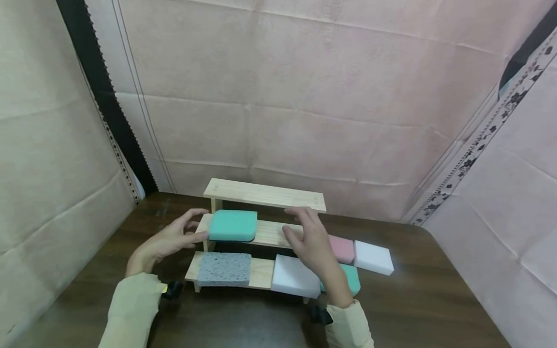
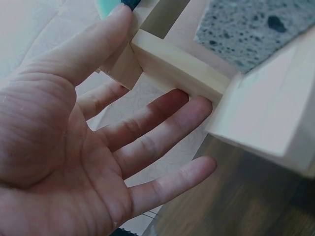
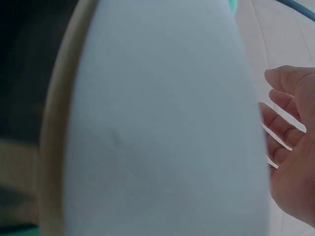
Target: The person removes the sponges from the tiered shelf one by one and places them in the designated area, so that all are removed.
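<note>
A three-tier wooden rack (image 1: 261,189) stands on the table, with a teal sponge (image 1: 233,225) at the left of its middle tier. My left hand (image 1: 174,238) is at the rack's left end, thumb tip close to that sponge. In the left wrist view, its fingers (image 2: 162,147) stretch along the wooden end piece (image 2: 182,61). My right hand (image 1: 311,241) hovers over the right part of the middle tier, fingers loosely bent and holding nothing. On the bottom tier lie a grey speckled sponge (image 1: 224,269) and a white sponge (image 1: 293,276), which fills much of the right wrist view.
Right of the rack, a pink sponge (image 1: 341,248), another white sponge (image 1: 373,257) and a second teal sponge (image 1: 351,279) sit close together, partly behind my right forearm. Pale cloth walls (image 1: 283,121) enclose the dark wooden table (image 1: 417,299) at the back and sides.
</note>
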Tool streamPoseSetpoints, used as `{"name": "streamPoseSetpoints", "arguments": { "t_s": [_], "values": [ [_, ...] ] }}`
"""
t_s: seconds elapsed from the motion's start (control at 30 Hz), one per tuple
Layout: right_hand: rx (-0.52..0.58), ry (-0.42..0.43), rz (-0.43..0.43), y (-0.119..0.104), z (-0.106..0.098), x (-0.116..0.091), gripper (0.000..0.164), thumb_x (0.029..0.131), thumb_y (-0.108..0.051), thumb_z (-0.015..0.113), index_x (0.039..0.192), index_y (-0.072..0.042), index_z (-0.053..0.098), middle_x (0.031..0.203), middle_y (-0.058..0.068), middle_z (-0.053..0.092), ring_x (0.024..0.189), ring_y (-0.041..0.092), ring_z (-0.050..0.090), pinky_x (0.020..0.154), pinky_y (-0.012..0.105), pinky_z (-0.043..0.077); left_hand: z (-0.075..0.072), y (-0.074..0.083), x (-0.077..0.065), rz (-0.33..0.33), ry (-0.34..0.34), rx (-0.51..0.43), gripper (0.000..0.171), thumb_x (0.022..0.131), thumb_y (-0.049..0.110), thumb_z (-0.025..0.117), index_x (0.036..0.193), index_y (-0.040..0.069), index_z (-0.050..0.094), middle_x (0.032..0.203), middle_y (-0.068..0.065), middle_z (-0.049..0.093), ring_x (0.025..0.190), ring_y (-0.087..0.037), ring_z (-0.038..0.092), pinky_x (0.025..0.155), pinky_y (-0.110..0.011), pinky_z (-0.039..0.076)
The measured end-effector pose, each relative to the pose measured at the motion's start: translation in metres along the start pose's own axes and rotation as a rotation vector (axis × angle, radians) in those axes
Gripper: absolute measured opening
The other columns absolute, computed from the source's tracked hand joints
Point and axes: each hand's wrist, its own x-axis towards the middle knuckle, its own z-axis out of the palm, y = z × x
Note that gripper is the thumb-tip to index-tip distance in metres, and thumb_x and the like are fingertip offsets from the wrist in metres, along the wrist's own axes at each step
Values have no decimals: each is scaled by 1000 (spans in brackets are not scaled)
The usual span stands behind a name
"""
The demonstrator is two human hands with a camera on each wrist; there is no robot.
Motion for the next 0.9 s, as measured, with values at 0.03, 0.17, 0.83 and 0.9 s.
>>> {"name": "streamPoseSetpoints", "arguments": {
  "t_s": [0.03,0.17,0.83,0.9],
  "values": [
    [-3,-8,-8,-2,2,1,36,96,-19,70,130,-16,60,128,0,58,113,22,60,94,39,53,0,0,0,-2,2,1,71,99,27,65,155,12,24,136,-29,45,117,-40,55,91,-57,52],
    [3,-26,-37,-7,11,2,37,96,-21,69,131,-16,59,132,0,57,116,21,59,95,40,52,0,0,-1,-11,10,0,71,99,28,66,154,13,24,136,-28,46,117,-40,55,92,-57,51],
    [58,-224,-109,-24,44,2,62,99,-31,65,155,-25,38,157,-2,38,140,21,41,110,48,39,2,0,-1,-18,9,-22,71,98,29,68,153,15,27,138,-27,46,118,-38,54,94,-60,49],
    [47,-248,-112,-26,48,3,62,100,-33,64,155,-27,37,159,-2,35,141,22,40,110,50,39,0,0,-1,-23,11,-19,72,97,29,68,154,14,26,137,-27,46,117,-38,55,94,-59,49]
  ]
}}
